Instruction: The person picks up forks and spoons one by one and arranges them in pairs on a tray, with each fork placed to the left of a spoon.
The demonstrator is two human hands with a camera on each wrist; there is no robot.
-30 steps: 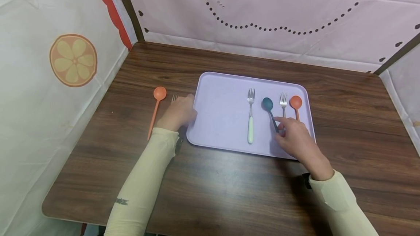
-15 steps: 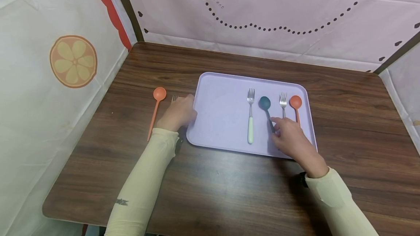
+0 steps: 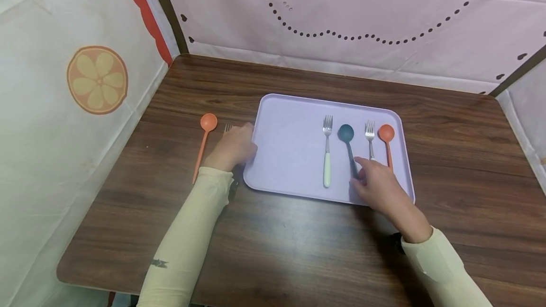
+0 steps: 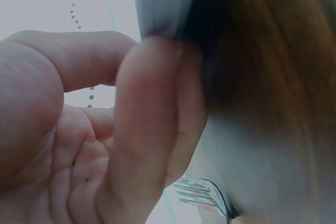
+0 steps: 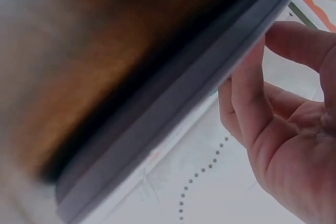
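On the tray (image 3: pixel 286 146), the right hand (image 3: pixel 379 186) pinches the teal spoon (image 3: pixel 346 135), the left hand (image 3: pixel 232 148) the rim (image 4: pixel 164 6).

Found left hand (image 3: pixel 232 148) bent in a pinching grip, right hand (image 3: pixel 378 185) likewise pinching, sleeved forearms (image 3: pixel 187 236) extended forward.

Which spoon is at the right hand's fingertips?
The dark teal round-bowled spoon on the lilac rectangular tray; colour sets it apart from the on-tray orange spoon and the off-tray orange spoon.

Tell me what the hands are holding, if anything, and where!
The right hand pinches the teal spoon by its lower handle; the left hand grips the tray by its left rim.
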